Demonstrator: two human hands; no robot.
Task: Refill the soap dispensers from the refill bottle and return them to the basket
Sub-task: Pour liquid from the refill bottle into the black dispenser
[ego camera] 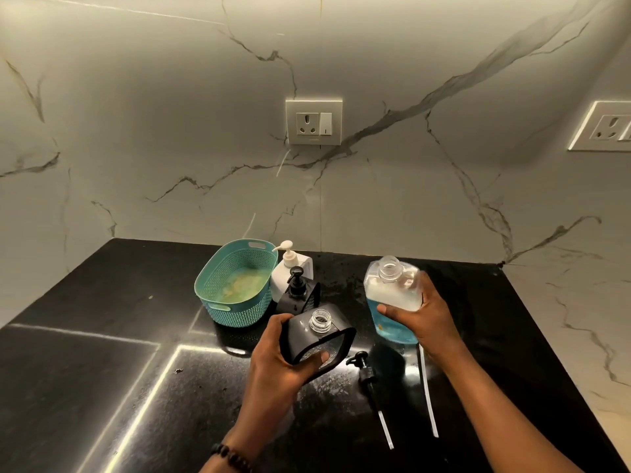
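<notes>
My left hand (pixel 273 356) is grasping the uncapped black dispenser (pixel 316 337). My right hand (pixel 421 319) is grasping the open refill bottle (pixel 392 295) at its 2 o'clock. The teal basket (pixel 235 285) is sitting at 10 o'clock.
</notes>
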